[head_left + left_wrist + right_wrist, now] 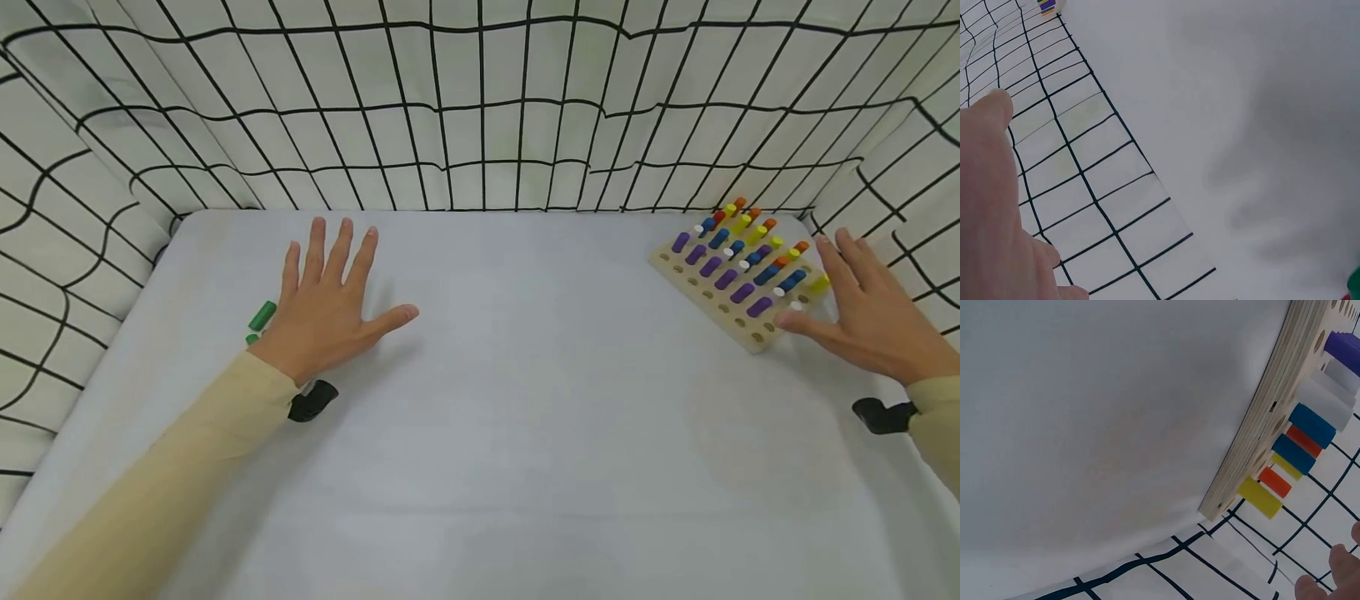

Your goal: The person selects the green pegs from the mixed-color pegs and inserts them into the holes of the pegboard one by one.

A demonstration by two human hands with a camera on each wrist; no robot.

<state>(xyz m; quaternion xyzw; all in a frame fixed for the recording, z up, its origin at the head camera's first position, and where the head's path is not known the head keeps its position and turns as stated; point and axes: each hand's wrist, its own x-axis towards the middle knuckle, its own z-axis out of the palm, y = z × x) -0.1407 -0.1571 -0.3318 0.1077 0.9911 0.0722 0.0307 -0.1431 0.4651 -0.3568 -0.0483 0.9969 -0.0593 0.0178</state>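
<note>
The pegboard [715, 304] lies flat at the far right of the tabletop [525, 400], one corner toward the viewer, near the wire grid [480, 108]. Coloured pegs [726, 279] stand in its holes; the outermost front row of holes is bare.

Right grip [873, 321]: spread, fingers extended, pinching nothing. The thumb overlaps the board's right side in the head view; whether it makes contact cannot be told. Left grip [318, 325]: spread, thumb wide of the fingers, holding nothing. Two green pieces [262, 316] lie just beside it, the nearer one partly hidden.

Handling characteristics (judged): the right wrist view shows a layered, wood-like edge, so the board should be stiff, moderately light and not fragile. Its smooth faces may slide on the tabletop if pushed. The pegs appear rigid and light; their fit in the holes cannot be determined, and a steep tilt could release loose ones.

Recommended hold: thumb on the bare front margin, fingers beneath the same edge, with the second grip on the opposite edge, keeping the board level. Handle individual pegs by a thumb-and-forefinger pinch near the top, drawn straight upward.
</note>
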